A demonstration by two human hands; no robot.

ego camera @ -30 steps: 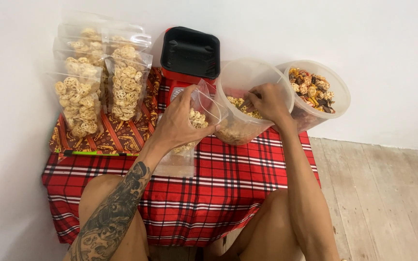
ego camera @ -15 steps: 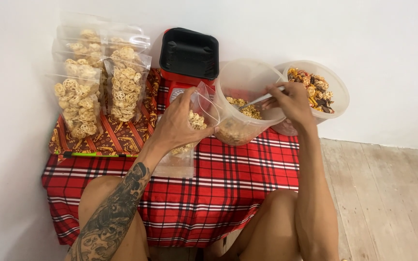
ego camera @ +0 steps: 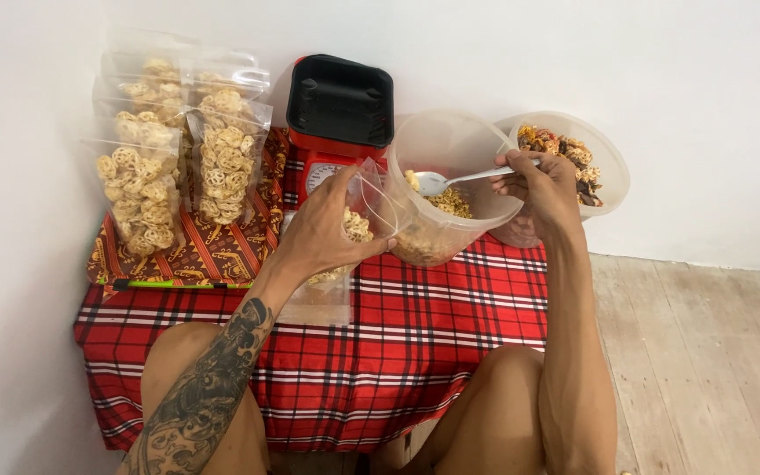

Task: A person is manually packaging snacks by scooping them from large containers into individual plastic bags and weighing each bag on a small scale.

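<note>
- Sealed clear pouches [ego camera: 178,149] of wheel-shaped crackers stand at the left, against the wall.
- Left hand [ego camera: 332,229] pinches a clear zip pouch [ego camera: 345,255], partly filled with crackers, fingers closed on its open mouth.
- Behind it, a red kitchen scale [ego camera: 338,132] carries a black tray.
- A clear tub [ego camera: 446,189] tilts toward the pouch, snacks inside.
- Right hand [ego camera: 543,189] grips a metal spoon [ego camera: 450,180] dipping into it.
- A second tub [ego camera: 587,158] of mixed snacks sits at the right.

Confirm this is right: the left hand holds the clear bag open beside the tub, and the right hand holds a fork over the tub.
Not quite. The head view shows the right hand holding a spoon, not a fork, over the tub. The left hand does hold the clear bag open beside it.
</note>
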